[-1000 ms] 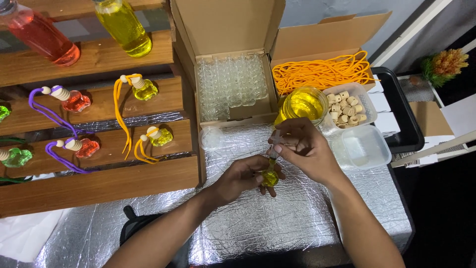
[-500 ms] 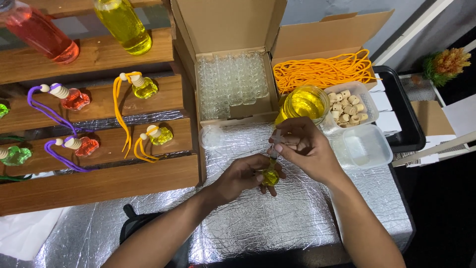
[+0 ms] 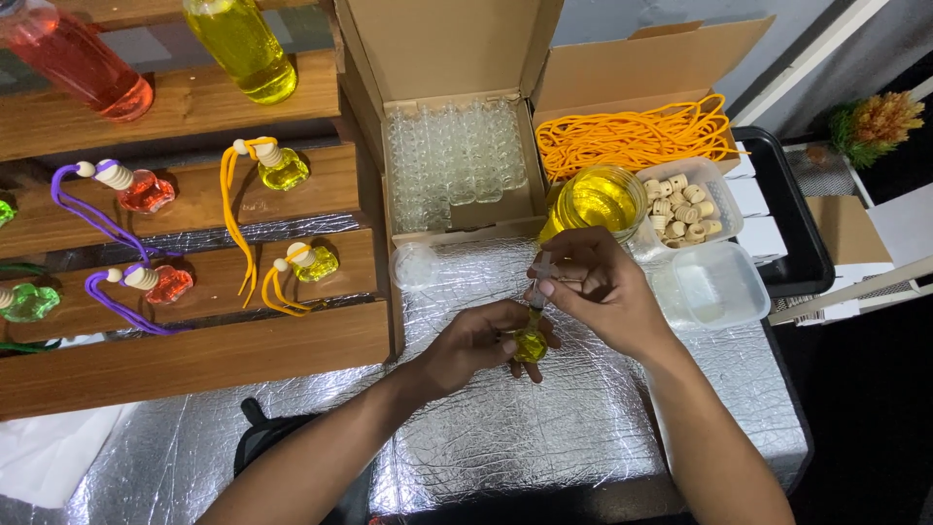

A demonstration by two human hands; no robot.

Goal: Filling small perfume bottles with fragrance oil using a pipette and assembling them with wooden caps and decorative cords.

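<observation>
Near the middle of the foil-covered bench (image 3: 583, 437), the left hand (image 3: 476, 342) is wrapped around a small glass bottle of yellow liquid (image 3: 531, 344), fingers closed on its sides and holding it just above the foil. The right hand (image 3: 601, 292) is directly above and just behind it, its fingers pinched together on a thin syringe (image 3: 540, 282) that stands over the bottle's neck; whether the tip is inside the neck cannot be told.

Just beyond the right hand stands a round glass jar of yellow liquid (image 3: 595, 199), and toward the bench's right edge an empty clear plastic tub (image 3: 714, 287). Behind that tub sits another clear tub holding wooden corks (image 3: 683, 202). A clear round lid (image 3: 415, 264) lies to the left of the hands, near the foot of the open cardboard box of empty glass bottles (image 3: 457, 160). Beside it at the far right, a second cardboard box holds orange cords (image 3: 632, 136).

Along the left side a stepped wooden rack (image 3: 194, 355) carries finished small bottles with cords: yellow ones with orange cords (image 3: 282, 167), red ones with purple cords (image 3: 146, 190). On its top step stand a large yellow bottle (image 3: 243, 44) and a large red bottle (image 3: 73, 58).
</observation>
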